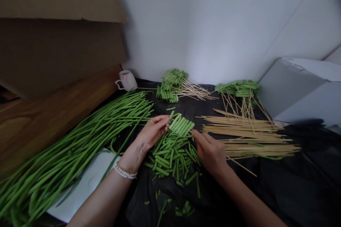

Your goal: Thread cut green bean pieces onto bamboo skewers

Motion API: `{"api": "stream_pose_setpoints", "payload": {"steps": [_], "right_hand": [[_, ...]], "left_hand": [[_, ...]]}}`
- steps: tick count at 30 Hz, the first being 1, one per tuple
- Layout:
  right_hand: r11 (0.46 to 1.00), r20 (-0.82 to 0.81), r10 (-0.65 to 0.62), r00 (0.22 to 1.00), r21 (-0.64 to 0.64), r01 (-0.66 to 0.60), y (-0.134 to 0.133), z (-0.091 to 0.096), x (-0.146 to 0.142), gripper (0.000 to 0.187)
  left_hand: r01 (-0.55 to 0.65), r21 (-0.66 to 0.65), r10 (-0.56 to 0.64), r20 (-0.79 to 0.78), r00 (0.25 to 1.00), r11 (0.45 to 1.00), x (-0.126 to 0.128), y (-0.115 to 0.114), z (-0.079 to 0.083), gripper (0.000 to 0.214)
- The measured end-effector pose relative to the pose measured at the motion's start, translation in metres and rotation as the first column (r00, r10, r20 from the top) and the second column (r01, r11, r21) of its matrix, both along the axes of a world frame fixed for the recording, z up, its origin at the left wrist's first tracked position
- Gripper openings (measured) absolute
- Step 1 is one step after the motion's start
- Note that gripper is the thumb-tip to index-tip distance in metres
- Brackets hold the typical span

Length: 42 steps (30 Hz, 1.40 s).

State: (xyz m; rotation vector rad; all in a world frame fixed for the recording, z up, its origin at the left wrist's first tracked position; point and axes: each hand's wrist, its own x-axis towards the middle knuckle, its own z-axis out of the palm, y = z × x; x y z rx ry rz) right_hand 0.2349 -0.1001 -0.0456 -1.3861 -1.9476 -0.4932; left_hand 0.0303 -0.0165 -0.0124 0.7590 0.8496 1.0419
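My left hand pinches the left end of a neat row of short green stem pieces, held side by side above a loose heap of cut stem pieces on black sheeting. My right hand touches the right end of that row with its fingertips, fingers curled. A pearl bracelet circles my left wrist.
A long pile of uncut green stems lies at the left, partly over a white board. Bare bamboo skewers lie at the right. Two batches of finished skewers rest at the back. A white mug, cardboard box and grey box stand around.
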Motion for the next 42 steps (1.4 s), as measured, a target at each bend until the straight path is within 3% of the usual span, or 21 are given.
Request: {"api": "stream_pose_setpoints", "payload": {"steps": [21, 37, 42], "right_hand": [[1.0, 0.008, -0.01, 1.0, -0.012, 0.01, -0.0006, 0.0025, -0.0015, 0.031], [1.0, -0.002, 0.002, 1.0, -0.023, -0.002, -0.0002, -0.0016, -0.0018, 0.033], [0.998, -0.017, -0.006, 1.0, -0.068, 0.005, 0.0008, -0.0012, -0.0019, 0.031]], "left_hand": [[-0.048, -0.014, 0.047, -0.049, 0.998, 0.999, -0.0002, -0.0004, 0.0052, 0.03], [0.011, 0.025, -0.009, -0.053, 0.999, 1.0, 0.0027, -0.0017, -0.0028, 0.025], [-0.054, 0.065, 0.058, -0.047, 0.997, 0.996, 0.0029, -0.0024, -0.0003, 0.023]]}}
